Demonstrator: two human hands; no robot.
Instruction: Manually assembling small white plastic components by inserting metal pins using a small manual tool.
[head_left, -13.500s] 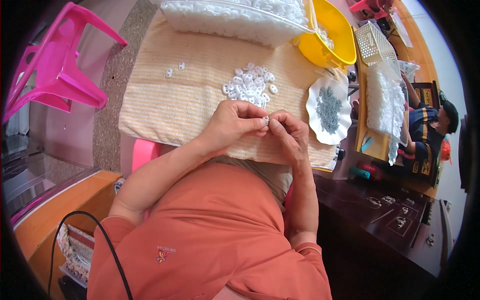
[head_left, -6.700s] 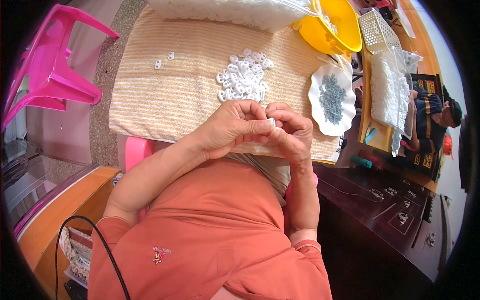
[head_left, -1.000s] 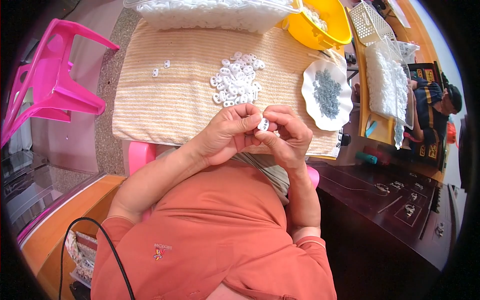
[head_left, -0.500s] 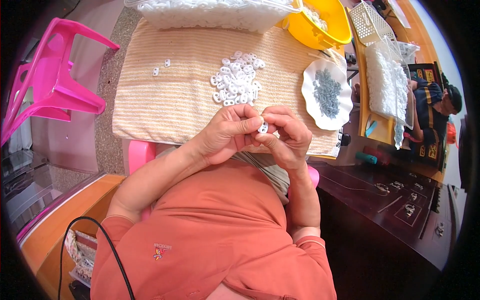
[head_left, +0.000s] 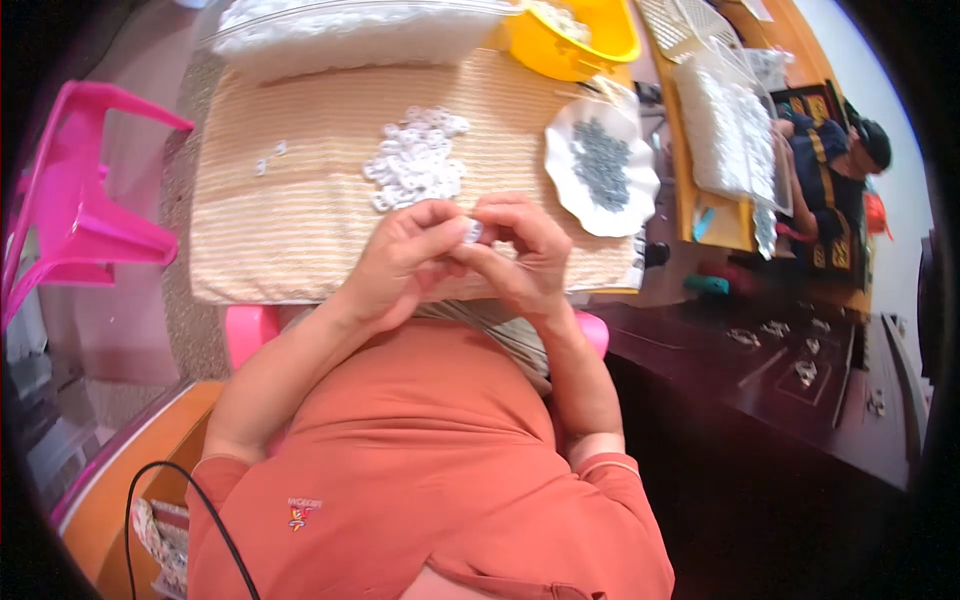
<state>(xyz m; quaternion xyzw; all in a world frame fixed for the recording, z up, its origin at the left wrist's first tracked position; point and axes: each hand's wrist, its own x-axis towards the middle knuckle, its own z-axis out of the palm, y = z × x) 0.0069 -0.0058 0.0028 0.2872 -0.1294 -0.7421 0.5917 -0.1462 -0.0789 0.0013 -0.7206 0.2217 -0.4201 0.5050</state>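
Observation:
Close to my body, both hands meet over the near edge of the striped cloth. My left hand [head_left: 400,258] pinches a small white oval plastic piece [head_left: 472,231] with two holes between thumb and forefinger. From the other side, my right hand [head_left: 527,257] has its curled fingers and thumb closed on the same piece. Just beyond them lies a loose pile of similar white pieces [head_left: 418,160]. Two more white pieces [head_left: 262,167] sit apart at the left. On the right, a white wavy-rimmed plate [head_left: 637,207] holds a heap of tiny grey parts [head_left: 600,165], too small to make out singly.
A clear tub [head_left: 370,40] full of white pieces stands at the far edge, beside a yellow basin [head_left: 570,50]. A pink chair [head_left: 95,200] is at left. Another person [head_left: 835,165] sits at the far right behind a second clear tub [head_left: 725,130]. A dark wooden surface [head_left: 720,360] lies at right.
The view has shifted, so the table and everything on it sit further left in the picture. Both hands keep their pinch on the white piece, which now looks blurred.

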